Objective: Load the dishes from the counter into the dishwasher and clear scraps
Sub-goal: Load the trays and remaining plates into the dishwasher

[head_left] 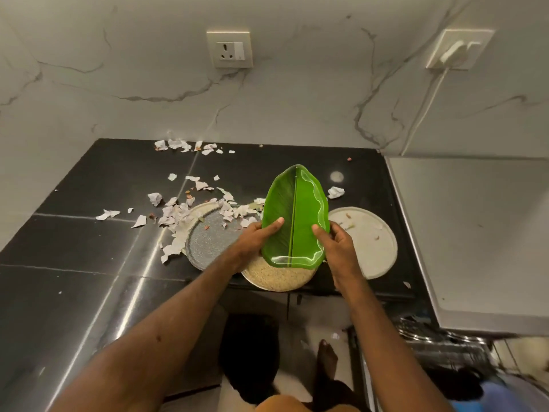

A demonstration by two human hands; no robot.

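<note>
A green leaf-shaped plate (pixel 294 215) is tilted up above the black counter (pixel 89 233), held by both hands. My left hand (pixel 255 236) grips its left edge with the thumb on its face. My right hand (pixel 335 242) grips its right edge the same way. Under it lies a round beige speckled plate (pixel 276 278) at the counter's front edge. A grey speckled plate (pixel 208 239) with scraps on its rim lies to the left, and a white round plate (pixel 371 245) with a few scraps lies to the right. Torn paper scraps (pixel 178 212) litter the counter.
The open dishwasher with its wire rack (pixel 439 346) is at lower right below a white appliance top (pixel 475 233). A dark bin (pixel 249 352) stands on the floor under the counter edge. Wall sockets (pixel 230 50) and a plugged-in white cable (pixel 427 105) are on the marble wall.
</note>
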